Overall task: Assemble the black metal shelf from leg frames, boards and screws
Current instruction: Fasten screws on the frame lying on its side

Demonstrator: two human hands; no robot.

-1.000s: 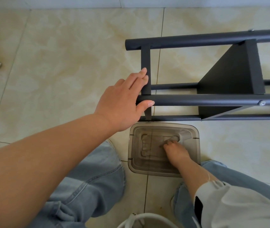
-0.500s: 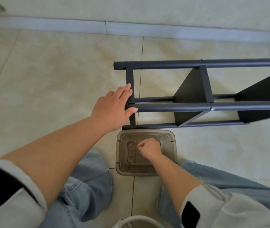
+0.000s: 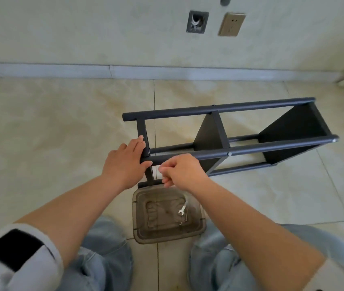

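**Inspector A:** On the tiled floor, in the head view, the black shelf is seen lying on its side, its long bars running from centre to right. Two boards are fitted between the leg frames; a third bay, nearest the person, is seen without a board.

**Inspector B:** Hands noted?

**Inspector A:** The left hand is placed at the shelf's near end. Its fingers are laid against the short cross bar and the thumb is hooked under the front bar's end, so the frame is gripped there. The right hand is held just in front of that bar, above the tray. Its fingers are curled and pinched together at the tips. Whether a screw is held between them cannot be told; anything there is too small to be made out.

**Inspector B:** Tray contents?

**Inspector A:** A clear plastic tray is set on the floor between the knees, touching or just beside the shelf's lower bar. A small wrench is recorded inside it, with a thin dark tool just beside it.

**Inspector B:** Background?

**Inspector A:** A wall socket and an open wall box are mounted above the skirting.
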